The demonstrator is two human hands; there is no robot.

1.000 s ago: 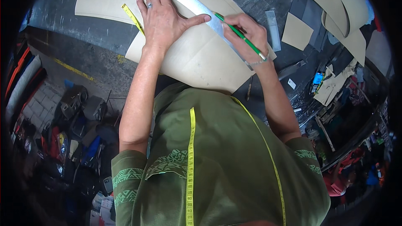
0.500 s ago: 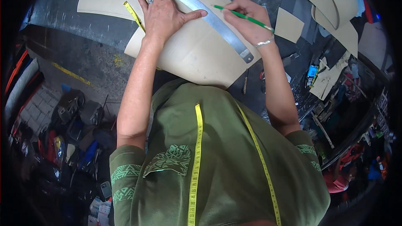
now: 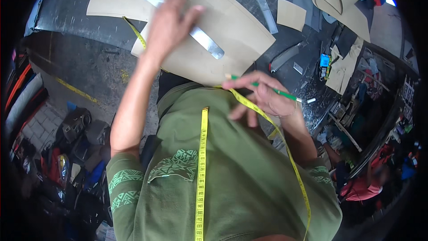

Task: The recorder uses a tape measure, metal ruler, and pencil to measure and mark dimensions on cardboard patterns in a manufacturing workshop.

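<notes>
Green slim pencil (image 3: 284, 93) still grasped in my right hand (image 3: 269, 100), which has dropped from the beige paper sheet (image 3: 236, 27) to the yellow ribbon tape measure (image 3: 250, 104) against its fingers; drawing looks paused. Flat silver metal ruler (image 3: 207, 44), shifted leftward, lies under my blurred left hand (image 3: 169, 27); can't tell if that one grips.

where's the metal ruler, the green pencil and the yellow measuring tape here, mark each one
metal ruler (image 3: 206, 43): head view, its lower part, near the rounded end
green pencil (image 3: 284, 93): head view, the rear half of its shaft
yellow measuring tape (image 3: 202, 174): head view, its left hanging strand
</notes>
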